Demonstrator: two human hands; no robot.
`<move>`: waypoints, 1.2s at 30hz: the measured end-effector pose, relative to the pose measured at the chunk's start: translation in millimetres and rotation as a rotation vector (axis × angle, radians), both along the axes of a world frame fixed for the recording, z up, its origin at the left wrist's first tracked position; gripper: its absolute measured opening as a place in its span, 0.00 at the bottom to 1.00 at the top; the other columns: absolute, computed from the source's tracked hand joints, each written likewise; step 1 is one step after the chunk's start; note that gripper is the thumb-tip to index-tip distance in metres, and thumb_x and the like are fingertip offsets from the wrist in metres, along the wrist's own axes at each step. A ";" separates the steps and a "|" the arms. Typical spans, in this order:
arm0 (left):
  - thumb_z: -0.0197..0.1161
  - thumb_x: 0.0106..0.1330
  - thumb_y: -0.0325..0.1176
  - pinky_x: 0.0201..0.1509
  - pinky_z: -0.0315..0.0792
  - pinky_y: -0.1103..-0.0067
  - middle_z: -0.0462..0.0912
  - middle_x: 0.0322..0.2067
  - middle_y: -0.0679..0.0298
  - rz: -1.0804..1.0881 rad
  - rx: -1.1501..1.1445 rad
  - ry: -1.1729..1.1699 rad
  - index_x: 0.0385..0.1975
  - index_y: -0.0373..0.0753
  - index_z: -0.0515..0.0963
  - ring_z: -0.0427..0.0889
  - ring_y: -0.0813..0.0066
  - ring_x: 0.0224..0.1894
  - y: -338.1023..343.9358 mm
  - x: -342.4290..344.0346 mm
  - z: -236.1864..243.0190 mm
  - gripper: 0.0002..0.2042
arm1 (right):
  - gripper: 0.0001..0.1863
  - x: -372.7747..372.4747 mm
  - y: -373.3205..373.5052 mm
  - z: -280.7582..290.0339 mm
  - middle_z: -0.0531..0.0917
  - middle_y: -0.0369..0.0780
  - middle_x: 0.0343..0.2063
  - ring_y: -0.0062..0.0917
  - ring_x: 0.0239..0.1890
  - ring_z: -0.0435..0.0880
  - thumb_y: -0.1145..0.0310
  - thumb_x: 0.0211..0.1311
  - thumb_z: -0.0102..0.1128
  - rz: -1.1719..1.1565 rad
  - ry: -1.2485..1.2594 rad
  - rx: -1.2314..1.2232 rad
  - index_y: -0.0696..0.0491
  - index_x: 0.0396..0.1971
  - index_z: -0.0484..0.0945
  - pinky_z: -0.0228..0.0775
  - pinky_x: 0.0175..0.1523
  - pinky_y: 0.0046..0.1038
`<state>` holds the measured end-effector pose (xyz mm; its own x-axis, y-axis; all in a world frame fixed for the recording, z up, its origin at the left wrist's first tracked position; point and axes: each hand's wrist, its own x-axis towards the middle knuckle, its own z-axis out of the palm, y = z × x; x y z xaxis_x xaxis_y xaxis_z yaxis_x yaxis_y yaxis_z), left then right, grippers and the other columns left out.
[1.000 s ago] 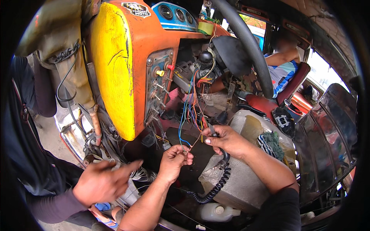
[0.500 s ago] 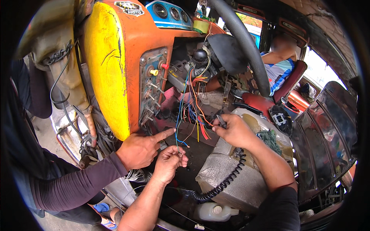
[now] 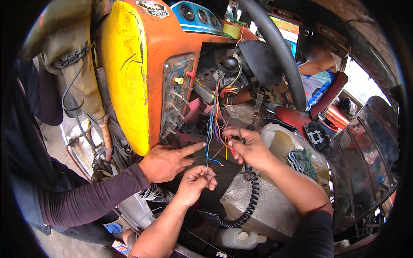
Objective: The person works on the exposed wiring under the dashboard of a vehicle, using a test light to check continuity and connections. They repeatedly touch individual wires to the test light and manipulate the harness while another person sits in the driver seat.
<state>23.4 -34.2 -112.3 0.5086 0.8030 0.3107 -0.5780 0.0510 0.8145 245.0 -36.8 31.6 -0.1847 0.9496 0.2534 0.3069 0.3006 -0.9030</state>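
Wire bundle (image 3: 218, 112): exposed below the orange dashboard (image 3: 174, 41), ends loose, no finished joint visible. Green wire (image 3: 207, 165): pinched in left hand (image 3: 193, 185). Blue wire (image 3: 214, 160): unheld, unconnected. Black handle (image 3: 247, 170), coiled cord (image 3: 254, 202) attached: clamped in right hand (image 3: 254, 151). Co-worker's hand (image 3: 163, 163): index finger extended beside the wires.

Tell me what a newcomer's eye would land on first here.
Probably the yellow panel, bright at the upper left beside the orange dashboard. Next, the loose coloured wires hanging mid-picture above the left hand, which pinches one. The black steering wheel curves down from the top, right of centre.
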 end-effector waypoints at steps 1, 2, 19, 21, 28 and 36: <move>0.61 0.75 0.25 0.42 0.80 0.78 0.86 0.34 0.62 -0.005 0.003 -0.005 0.44 0.36 0.80 0.84 0.75 0.34 0.5 0.4 0.1 0.04 | 0.15 0.0 3.3 1.8 0.77 0.40 0.64 0.12 0.25 0.79 0.74 0.74 0.60 -0.037 0.018 -0.012 0.60 0.57 0.80 0.74 0.26 0.17; 0.61 0.75 0.25 0.42 0.80 0.77 0.86 0.34 0.62 -0.013 0.002 -0.008 0.44 0.36 0.80 0.84 0.75 0.34 0.6 0.9 0.1 0.04 | 0.14 0.3 5.0 2.7 0.76 0.40 0.65 0.12 0.24 0.78 0.75 0.73 0.60 -0.058 0.046 0.006 0.60 0.55 0.81 0.74 0.26 0.17; 0.63 0.74 0.27 0.39 0.80 0.77 0.87 0.33 0.60 0.009 0.022 0.047 0.43 0.36 0.81 0.85 0.72 0.33 -1.3 1.8 3.5 0.04 | 0.13 -1.9 16.9 -11.0 0.87 0.40 0.47 0.13 0.22 0.77 0.72 0.70 0.67 0.101 0.285 -0.171 0.61 0.50 0.82 0.74 0.25 0.19; 0.63 0.74 0.27 0.40 0.80 0.77 0.87 0.33 0.61 0.019 0.025 0.053 0.43 0.35 0.81 0.85 0.73 0.33 -1.8 1.3 4.3 0.04 | 0.12 -0.8 17.3 -12.5 0.87 0.41 0.45 0.13 0.22 0.77 0.72 0.70 0.67 0.076 0.309 -0.150 0.60 0.49 0.80 0.73 0.24 0.19; 0.57 0.75 0.22 0.42 0.80 0.79 0.86 0.35 0.62 0.066 0.061 0.149 0.46 0.34 0.81 0.84 0.78 0.34 0.8 -3.8 6.2 0.07 | 0.09 -4.5 7.6 -16.1 0.87 0.42 0.36 0.15 0.20 0.78 0.74 0.70 0.67 -0.012 0.310 -0.113 0.58 0.42 0.74 0.70 0.22 0.19; 0.56 0.77 0.25 0.44 0.79 0.80 0.85 0.36 0.64 0.074 0.075 0.201 0.48 0.36 0.80 0.82 0.79 0.36 5.2 -6.8 2.7 0.07 | 0.08 -6.9 -1.6 -18.0 0.89 0.42 0.32 0.14 0.18 0.78 0.69 0.74 0.64 0.022 0.207 -0.158 0.58 0.41 0.77 0.70 0.21 0.19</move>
